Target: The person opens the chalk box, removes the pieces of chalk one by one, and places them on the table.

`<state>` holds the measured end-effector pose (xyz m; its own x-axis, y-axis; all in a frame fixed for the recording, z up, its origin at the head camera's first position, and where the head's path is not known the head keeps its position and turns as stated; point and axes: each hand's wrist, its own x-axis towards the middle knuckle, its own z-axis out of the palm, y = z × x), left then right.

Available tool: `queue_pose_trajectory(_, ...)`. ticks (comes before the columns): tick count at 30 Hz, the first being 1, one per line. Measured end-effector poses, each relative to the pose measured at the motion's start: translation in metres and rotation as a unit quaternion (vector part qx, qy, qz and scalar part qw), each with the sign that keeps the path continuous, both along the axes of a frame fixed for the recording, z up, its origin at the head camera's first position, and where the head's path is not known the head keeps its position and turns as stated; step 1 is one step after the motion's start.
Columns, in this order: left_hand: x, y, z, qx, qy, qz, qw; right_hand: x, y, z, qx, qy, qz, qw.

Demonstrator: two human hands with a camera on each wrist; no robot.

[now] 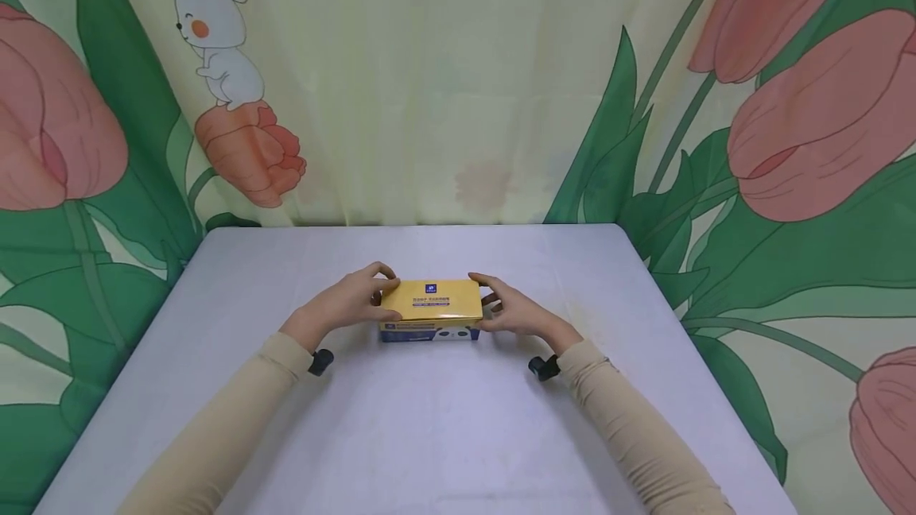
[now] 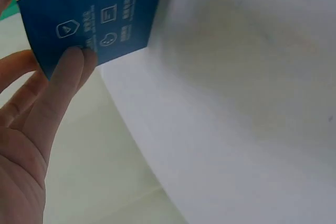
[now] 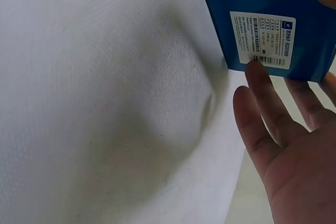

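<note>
Yellow-and-blue cardboard box is right there at 3 o'clock from the left grip and 9 o'clock from the right grip, each one pinching its near end, thumb and fingers.

Over my feed I see a white-covered table and, beyond its far edge, a pale printed curtain. The print shows a white cartoon rabbit perched on a coral tulip, large pink tulips on both sides, and broad green leaves.
</note>
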<state>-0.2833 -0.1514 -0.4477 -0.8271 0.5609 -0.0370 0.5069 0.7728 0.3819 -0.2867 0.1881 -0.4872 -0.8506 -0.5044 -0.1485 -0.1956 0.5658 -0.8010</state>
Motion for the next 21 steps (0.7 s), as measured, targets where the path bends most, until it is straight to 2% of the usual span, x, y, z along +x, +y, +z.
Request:
queue_pose_trajectory(5,-0.0046,0.0078,0.0086,-0.047,0.02,-0.03,0.9982,0.0007,0.0008,-0.001,-0.006,-0.007,-0.011,0.9999)
queue_pose_trajectory(7,-0.0053,0.0097,0.0106,-0.059,0.024,-0.033,0.9975,0.0014,-0.0003,-0.0015,0.001,-0.004,-0.018,0.9998)
queue_pose_trajectory(14,0.0,0.0081,0.0098,-0.048,0.032,-0.031,0.9978,0.0004,-0.0057,-0.0013,0.046,0.011,-0.041,0.998)
queue_pose_trajectory(21,-0.005,0.0074,0.0058,-0.04,0.053,-0.046,0.9968,-0.0014,-0.0051,0.0016,0.076,0.034,-0.047,0.9954)
